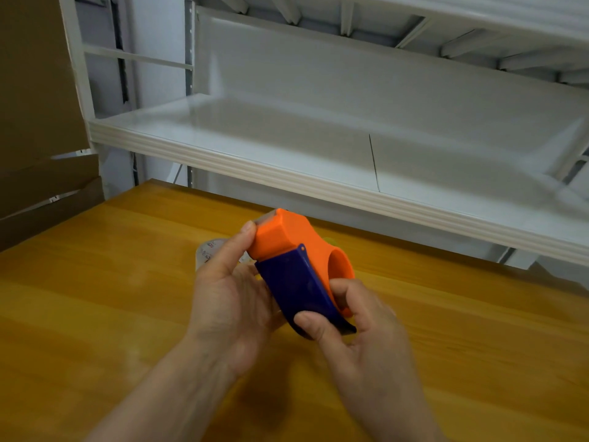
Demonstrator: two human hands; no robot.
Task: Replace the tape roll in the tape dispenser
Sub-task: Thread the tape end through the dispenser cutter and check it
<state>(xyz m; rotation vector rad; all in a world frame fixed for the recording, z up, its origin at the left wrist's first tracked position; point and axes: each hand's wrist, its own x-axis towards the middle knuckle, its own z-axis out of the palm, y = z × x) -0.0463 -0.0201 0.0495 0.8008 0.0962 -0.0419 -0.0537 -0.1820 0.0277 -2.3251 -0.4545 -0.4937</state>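
Note:
Both hands hold an orange and dark blue tape dispenser (293,260) above the wooden table (95,298). My left hand (229,301) grips its orange upper end, thumb on the top corner. My right hand (357,327) pinches the lower end of the blue flap between thumb and fingers. A clear tape roll (208,252) lies on the table behind my left hand, mostly hidden by it.
A white metal shelf (318,180) juts out over the far edge of the table, with another shelf above it. Brown cardboard (35,122) leans at the far left beside the shelf frame.

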